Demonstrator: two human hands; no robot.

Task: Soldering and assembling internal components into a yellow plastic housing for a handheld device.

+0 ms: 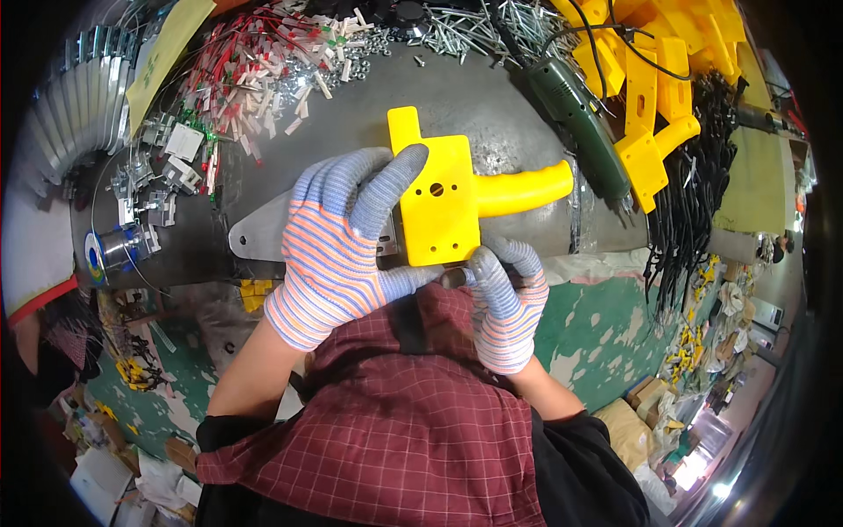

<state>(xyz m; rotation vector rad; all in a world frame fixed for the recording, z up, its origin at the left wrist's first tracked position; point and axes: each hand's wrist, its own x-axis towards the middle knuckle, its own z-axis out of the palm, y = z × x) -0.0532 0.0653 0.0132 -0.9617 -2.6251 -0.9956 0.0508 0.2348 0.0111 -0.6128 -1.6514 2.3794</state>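
A yellow plastic handled housing (443, 211) is held above the dark worktable, its flat holed face up and its grip pointing right. My left hand (338, 233), in a striped glove with grey fingers, is closed on the housing's left side, with a finger across the face and the thumb at the lower edge. A flat grey metal plate (259, 230) with a round end hole extends left from under this hand; whether it joins the housing is hidden. My right hand (509, 303), gloved alike, is closed with bent fingertips at the housing's lower right corner.
Red-and-white wire pieces (255, 70), screws (474, 31) and small metal brackets (167, 162) lie on the worktable (351, 114). A green corded power tool (580, 123) rests at the right, beside piled yellow housings (676, 79) and black cables (689, 202). A solder spool (110, 250) stands left.
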